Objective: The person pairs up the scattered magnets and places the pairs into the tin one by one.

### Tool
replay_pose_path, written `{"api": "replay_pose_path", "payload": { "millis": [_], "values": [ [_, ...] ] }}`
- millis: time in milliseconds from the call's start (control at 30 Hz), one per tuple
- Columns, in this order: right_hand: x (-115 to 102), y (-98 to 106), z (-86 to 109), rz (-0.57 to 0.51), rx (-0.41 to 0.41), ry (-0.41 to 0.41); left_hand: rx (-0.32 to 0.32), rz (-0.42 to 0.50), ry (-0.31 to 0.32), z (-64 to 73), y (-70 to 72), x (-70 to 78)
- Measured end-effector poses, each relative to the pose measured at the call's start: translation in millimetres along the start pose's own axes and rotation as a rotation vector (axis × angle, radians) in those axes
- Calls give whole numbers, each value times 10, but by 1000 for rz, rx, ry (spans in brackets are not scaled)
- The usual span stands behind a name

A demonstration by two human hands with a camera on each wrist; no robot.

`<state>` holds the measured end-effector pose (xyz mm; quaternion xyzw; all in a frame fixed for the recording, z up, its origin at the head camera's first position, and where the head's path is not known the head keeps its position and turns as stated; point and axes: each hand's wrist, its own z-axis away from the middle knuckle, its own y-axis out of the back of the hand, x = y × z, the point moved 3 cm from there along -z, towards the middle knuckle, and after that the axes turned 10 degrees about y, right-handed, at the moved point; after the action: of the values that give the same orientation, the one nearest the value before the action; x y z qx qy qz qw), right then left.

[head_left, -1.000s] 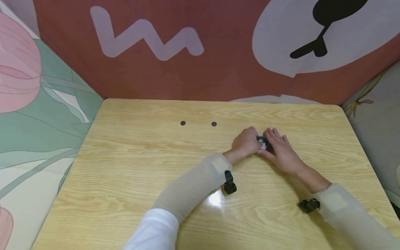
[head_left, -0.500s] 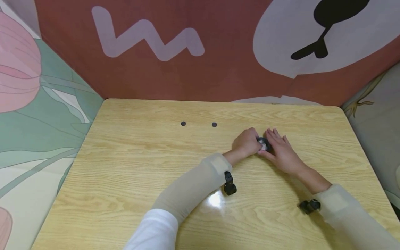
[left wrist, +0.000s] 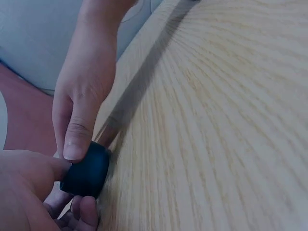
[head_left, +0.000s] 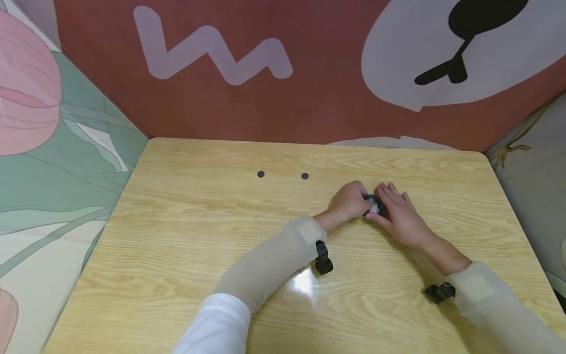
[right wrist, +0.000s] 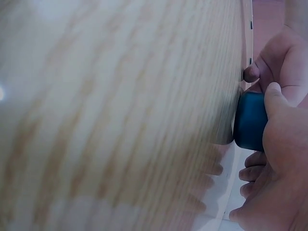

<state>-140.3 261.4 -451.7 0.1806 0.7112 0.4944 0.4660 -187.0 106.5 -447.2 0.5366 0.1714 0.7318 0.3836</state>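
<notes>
A small round container-like thing, dark and glossy with a pale patch on its upper side, stands on the table between both hands. Its smooth dark teal side shows in the left wrist view and the right wrist view. The right hand holds its right side, thumb at the near edge and longer fingers stretched along the far side. At its left, the left hand has curled fingers and grips at its edge, with one digit reaching its upper face. What the left fingertips touch there is partly hidden.
Two small dark discs lie flat toward the back of the wood-grain table. A red patterned wall rises behind the table's far edge. Small black devices sit on both sleeves.
Both hands stay at the small dark round thing with almost no visible movement. The whole head view has shifted slightly.
</notes>
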Motion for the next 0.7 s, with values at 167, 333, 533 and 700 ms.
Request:
{"api": "replay_pose_path", "payload": {
  "millis": [167, 333, 533, 700],
  "values": [
    [-3, 11, 4, 14, -4, 16, -12, 18, -33, 14, 10, 4],
    [-6, 25, 0, 18, -32, 13, -30, -8, -55, 18, 37, 0],
    [-2, 28, -8, 23, -58, 2, -31, -70, -55, 35, 97, -4],
    [1, 28, -11, 43, -55, 4, -3, -124, -55, 53, 186, -1]
  ]
}}
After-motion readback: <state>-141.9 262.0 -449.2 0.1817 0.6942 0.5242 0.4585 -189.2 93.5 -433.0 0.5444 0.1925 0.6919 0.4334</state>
